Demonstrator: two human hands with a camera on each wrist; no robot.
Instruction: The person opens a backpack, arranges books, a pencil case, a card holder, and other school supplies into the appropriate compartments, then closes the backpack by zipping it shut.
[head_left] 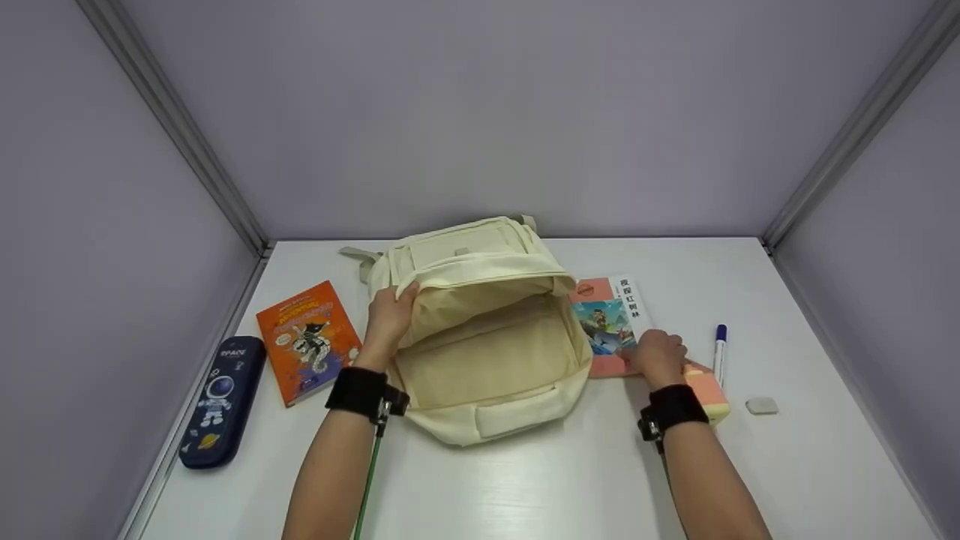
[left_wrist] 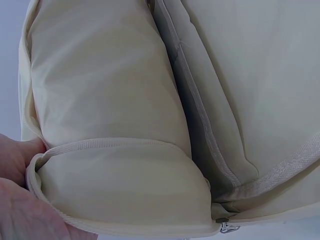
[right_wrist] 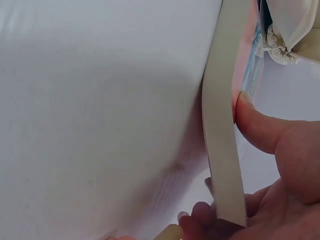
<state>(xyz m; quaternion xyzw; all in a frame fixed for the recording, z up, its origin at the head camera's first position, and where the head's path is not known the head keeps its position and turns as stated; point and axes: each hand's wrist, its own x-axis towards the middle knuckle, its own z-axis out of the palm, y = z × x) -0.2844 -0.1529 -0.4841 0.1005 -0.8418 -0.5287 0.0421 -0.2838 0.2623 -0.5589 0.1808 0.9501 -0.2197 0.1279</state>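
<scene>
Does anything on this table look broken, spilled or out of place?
Nothing stands out. The cream backpack lies open, its flap held up by the left hand; the right hand grips the pink book. The orange book, pencil case, pen and eraser lie intact.

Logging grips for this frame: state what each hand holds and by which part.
Left hand grips the backpack by the edge of its opened flap. Right hand pinches the pink book at its near edge, thumb on the cover.

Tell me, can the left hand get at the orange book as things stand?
Probably not yet: the left hand grips the cream backpack's opening flap. The orange book lies uncovered on the table just beside that wrist, so once it lets go, the way looks free.
</scene>
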